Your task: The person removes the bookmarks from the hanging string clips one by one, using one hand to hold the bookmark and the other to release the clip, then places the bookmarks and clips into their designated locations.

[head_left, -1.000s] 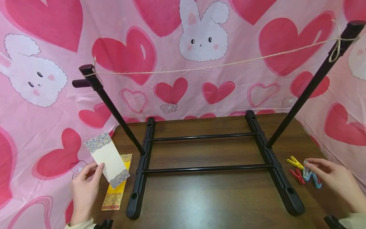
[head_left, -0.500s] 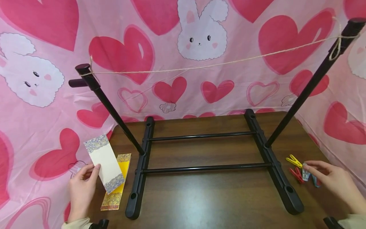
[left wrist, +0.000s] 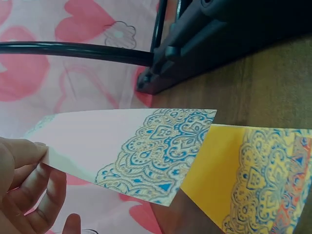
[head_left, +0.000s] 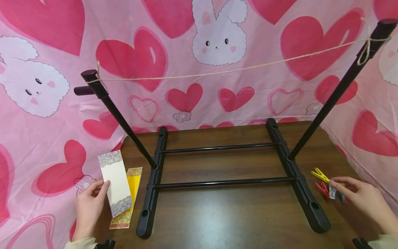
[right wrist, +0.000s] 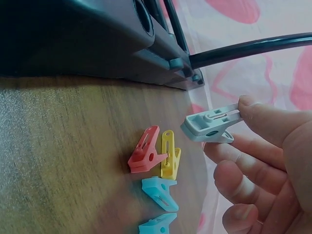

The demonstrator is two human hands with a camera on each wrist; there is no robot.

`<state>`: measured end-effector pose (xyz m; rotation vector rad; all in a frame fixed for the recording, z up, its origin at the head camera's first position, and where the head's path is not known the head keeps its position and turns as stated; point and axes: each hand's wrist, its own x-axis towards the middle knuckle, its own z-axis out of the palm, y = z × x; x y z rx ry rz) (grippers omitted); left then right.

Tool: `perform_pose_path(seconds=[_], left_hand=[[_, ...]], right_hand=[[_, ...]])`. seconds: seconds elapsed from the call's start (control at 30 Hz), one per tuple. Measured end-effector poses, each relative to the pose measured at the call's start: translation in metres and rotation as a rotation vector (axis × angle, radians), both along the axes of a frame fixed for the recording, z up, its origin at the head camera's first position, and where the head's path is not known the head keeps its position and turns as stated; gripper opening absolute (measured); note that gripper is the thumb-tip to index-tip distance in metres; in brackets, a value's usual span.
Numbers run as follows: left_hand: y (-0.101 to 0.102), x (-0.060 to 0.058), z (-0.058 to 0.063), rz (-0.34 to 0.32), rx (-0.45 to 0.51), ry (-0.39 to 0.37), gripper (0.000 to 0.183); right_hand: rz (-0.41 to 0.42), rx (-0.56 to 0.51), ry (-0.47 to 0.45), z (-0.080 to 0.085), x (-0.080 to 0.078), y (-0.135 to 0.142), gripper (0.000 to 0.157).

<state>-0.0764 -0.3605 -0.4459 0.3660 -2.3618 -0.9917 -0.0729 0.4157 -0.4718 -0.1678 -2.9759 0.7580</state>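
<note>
At the left my left hand (head_left: 90, 207) pinches a long edge of a white paper card (head_left: 115, 185) with blue lace-like patterned ends, thumb on its face. The card overlaps a yellow patterned card (head_left: 134, 183) on the table; the left wrist view shows the yellow card (left wrist: 214, 165) behind it. On the right, my right hand (head_left: 367, 200) pinches a pale grey clothespin (right wrist: 214, 122) by its handles between thumb and finger. Beside it lie a red clothespin (right wrist: 145, 151), a yellow clothespin (right wrist: 169, 156) and two blue clothespins (right wrist: 160, 192), partly hidden by the hand in the head view.
A black stand (head_left: 225, 182) with two slanting posts occupies the middle of the brown table (head_left: 224, 214). A thin string (head_left: 236, 70) is tied between the post tops. Pink heart-and-bunny cloth (head_left: 183, 41) hangs behind and at both sides.
The white card has turned more upright in my left hand, its lower end swinging left. My right hand has shifted slightly, covering more of the blue clothespins in the head view.
</note>
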Motion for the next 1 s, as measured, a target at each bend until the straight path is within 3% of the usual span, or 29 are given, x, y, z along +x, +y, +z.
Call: perform_pose_path(seconds=[0.27,0.47,0.73,1.0], left_hand=[[-0.005,-0.001,-0.008,-0.008,-0.042,-0.103,0.020],[-0.008,-0.004,-0.013,-0.029,-0.050,-0.108,0.019],[-0.015,-0.004,-0.022,-0.075,-0.054,-0.171,0.023],[-0.021,-0.010,-0.030,-0.166,-0.103,-0.161,0.019]], right_hand=[[-0.013,0.016,-0.008,-0.004,0.002,0.002,0.052],[-0.017,-0.003,-0.029,-0.006,0.002,0.002,0.052],[-0.013,-0.009,-0.030,-0.011,0.004,0.002,0.050],[-0.020,-0.014,-0.047,-0.012,0.003,0.000,0.052]])
